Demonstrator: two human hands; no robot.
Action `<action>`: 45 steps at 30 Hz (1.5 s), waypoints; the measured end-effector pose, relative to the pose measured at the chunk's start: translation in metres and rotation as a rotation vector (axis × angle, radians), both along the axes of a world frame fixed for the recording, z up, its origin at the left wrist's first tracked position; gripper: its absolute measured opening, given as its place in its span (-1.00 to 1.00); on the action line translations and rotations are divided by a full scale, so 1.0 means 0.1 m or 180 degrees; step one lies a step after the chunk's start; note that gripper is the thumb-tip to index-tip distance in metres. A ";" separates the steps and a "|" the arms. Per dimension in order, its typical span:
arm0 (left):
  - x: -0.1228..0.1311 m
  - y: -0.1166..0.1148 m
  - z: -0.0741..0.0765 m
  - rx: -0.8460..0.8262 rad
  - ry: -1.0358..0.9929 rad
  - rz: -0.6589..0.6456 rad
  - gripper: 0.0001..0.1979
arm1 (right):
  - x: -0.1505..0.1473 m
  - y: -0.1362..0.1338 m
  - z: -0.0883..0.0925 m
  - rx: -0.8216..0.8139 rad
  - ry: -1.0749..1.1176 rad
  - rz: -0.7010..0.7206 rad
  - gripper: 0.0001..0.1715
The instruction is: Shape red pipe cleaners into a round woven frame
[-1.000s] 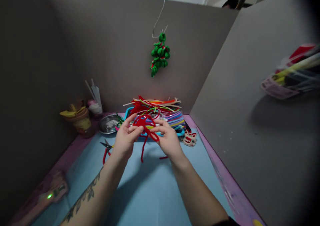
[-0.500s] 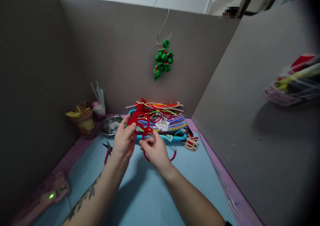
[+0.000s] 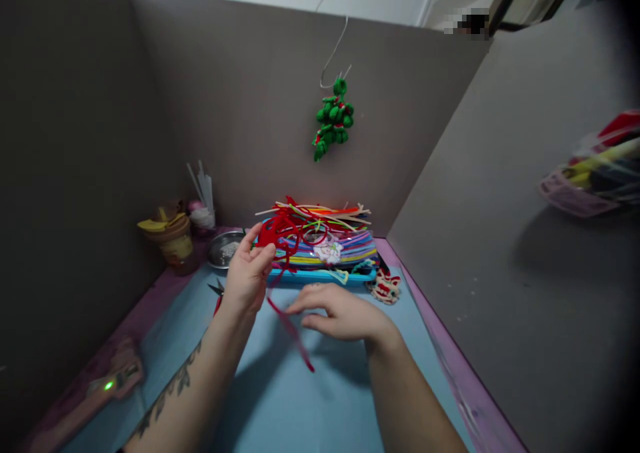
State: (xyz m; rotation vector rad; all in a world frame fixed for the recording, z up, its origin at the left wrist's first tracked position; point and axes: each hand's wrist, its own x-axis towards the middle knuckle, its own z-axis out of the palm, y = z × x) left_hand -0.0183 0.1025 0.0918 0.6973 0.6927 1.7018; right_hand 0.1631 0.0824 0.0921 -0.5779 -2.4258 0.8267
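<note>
My left hand pinches a bent, looped red pipe-cleaner piece between thumb and fingers, held up in front of the blue tray. From it a long red strand hangs down over the mat, blurred by motion. Just right of that strand is my right hand, palm down, its fingers apart and nothing held between them. The fingertips are close to the strand; whether they touch it I cannot tell.
A blue tray of colored pipe cleaners stands at the back. Red-handled cutters, a metal bowl and pots are left. A glue gun lies front left. A green ornament hangs above; a red-and-cream piece lies right.
My right hand has let go of the red piece, moved right and slightly down, and spread its fingers. The red strand now swings lower, while my left hand keeps its hold.
</note>
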 end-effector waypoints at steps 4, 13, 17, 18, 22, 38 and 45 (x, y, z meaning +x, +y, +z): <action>0.08 -0.05 -0.01 -0.0043 0.0318 0.0041 -0.24 | -0.12 -0.02 -0.02 0.0251 0.1244 -0.1822 -0.86; 0.21 -0.16 -0.08 0.0088 0.0930 0.0008 -0.22 | -0.30 -0.09 -0.09 0.0932 0.1861 -0.2569 -0.89; 0.23 -0.18 -0.07 0.0124 0.1044 -0.0072 -0.24 | -0.28 -0.09 -0.08 0.0822 0.1918 -0.2611 -0.90; 0.23 -0.19 -0.07 0.0129 0.1078 -0.0095 -0.24 | -0.28 -0.09 -0.08 0.0788 0.1939 -0.2617 -0.90; 0.25 -0.21 -0.04 0.0073 0.1157 -0.0190 -0.25 | -0.28 -0.09 -0.08 0.0717 0.2004 -0.2642 -0.90; 0.25 -0.25 0.03 -0.0066 0.1334 -0.0350 -0.25 | -0.27 -0.08 -0.07 0.0469 0.2087 -0.2744 -0.94; 0.25 -0.26 0.04 -0.0065 0.1356 -0.0398 -0.26 | -0.27 -0.09 -0.07 0.0534 0.2058 -0.2728 -0.92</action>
